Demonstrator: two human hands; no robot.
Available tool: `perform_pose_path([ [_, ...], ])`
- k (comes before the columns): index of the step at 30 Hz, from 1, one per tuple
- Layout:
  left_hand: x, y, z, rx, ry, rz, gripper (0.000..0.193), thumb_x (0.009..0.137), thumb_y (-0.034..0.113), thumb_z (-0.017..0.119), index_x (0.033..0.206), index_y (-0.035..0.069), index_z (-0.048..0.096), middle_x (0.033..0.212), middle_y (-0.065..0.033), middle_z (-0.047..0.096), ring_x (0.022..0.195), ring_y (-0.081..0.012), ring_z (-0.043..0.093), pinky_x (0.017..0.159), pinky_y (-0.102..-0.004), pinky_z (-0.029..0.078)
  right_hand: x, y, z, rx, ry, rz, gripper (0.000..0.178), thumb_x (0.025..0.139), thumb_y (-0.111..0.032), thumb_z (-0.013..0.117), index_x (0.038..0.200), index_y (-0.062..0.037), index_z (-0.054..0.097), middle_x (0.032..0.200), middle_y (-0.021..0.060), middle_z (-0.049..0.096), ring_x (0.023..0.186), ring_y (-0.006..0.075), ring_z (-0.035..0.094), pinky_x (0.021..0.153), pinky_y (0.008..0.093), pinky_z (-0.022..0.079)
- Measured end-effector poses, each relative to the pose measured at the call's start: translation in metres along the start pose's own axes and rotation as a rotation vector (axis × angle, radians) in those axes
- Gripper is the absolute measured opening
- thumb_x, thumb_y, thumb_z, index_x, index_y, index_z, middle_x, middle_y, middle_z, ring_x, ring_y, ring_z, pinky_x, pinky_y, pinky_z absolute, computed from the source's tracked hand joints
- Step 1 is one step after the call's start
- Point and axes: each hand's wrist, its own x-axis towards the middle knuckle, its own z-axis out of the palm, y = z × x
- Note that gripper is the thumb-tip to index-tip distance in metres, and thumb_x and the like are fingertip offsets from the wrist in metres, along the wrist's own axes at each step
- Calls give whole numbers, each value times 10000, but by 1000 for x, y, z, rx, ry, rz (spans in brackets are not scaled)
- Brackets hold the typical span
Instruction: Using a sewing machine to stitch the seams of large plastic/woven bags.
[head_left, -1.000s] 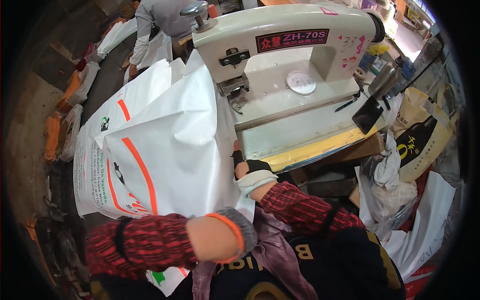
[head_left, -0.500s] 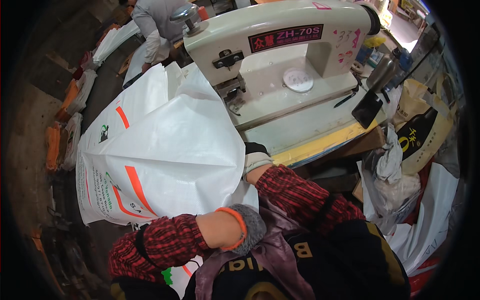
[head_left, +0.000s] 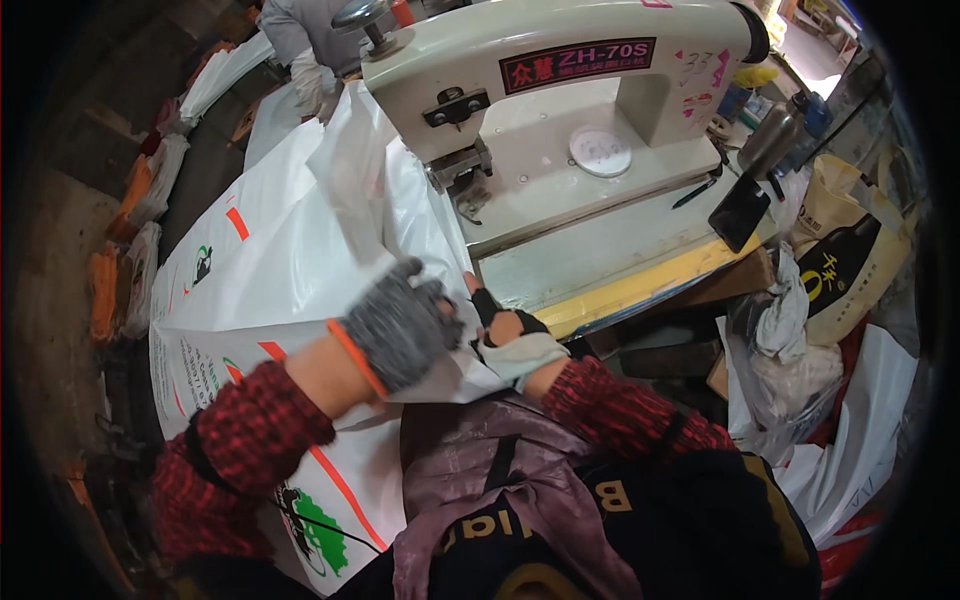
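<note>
A large white woven plastic sack [head_left: 270, 265], printed with orange stripes and small pictures, spreads to the left of a cream industrial sewing machine [head_left: 565, 125]. My left hand [head_left: 400, 325], in a grey knit glove with an orange cuff, is over the sack's near part; motion smears its fingers. At the sack's right edge, my right hand [head_left: 505, 325] wears a black glove with bare fingertips. Its fingers are bent on the sack, the index finger pointing up along the edge. The sack's upper edge stands up in folds beside the machine's needle area [head_left: 465, 175].
A white round disc [head_left: 600, 152] lies on the machine bed. On the table's right end are a phone [head_left: 738, 213], a pen [head_left: 692, 192] and a metal bottle [head_left: 772, 137]. Bags [head_left: 850, 240] hang right. Behind the machine stands another person [head_left: 305, 45]. Stacked sacks [head_left: 150, 190] line the left.
My left hand has moved up from my lap onto the sack. My right hand has come into fuller view at the sack's edge. The sack's upper part has lifted and creased beside the machine.
</note>
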Motion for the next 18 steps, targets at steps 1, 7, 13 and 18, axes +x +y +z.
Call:
perform_pose_path([
  [1,-4,-13,-6,33,6,-9,217,675,193,537,875,146,608,819,-20,580,835,-195,538,778,-380,388,-2,4,0,48,4,-17,598,830,-205,476,1384,-197,253,721,235,569,674,388,566,592,425,435],
  [7,-29,52,-77,-263,-344,82,142,686,173,541,777,81,599,626,-64,562,563,-254,570,535,-370,427,-18,2,-13,-100,-82,-29,673,793,-217,486,1388,-150,179,769,243,601,679,398,594,594,466,468],
  [13,7,119,3,-557,-465,-51,164,728,138,530,749,64,674,753,-112,657,705,-277,643,582,-408,509,23,-16,-6,-401,-57,-41,676,783,-186,475,1386,-111,177,749,225,606,663,377,601,582,451,478],
  [18,53,68,28,-310,-416,-215,173,720,166,570,802,51,671,798,-118,657,769,-292,642,627,-379,514,72,-18,-20,-22,4,3,551,839,-209,494,1353,-144,306,884,226,602,800,332,601,717,413,468],
])
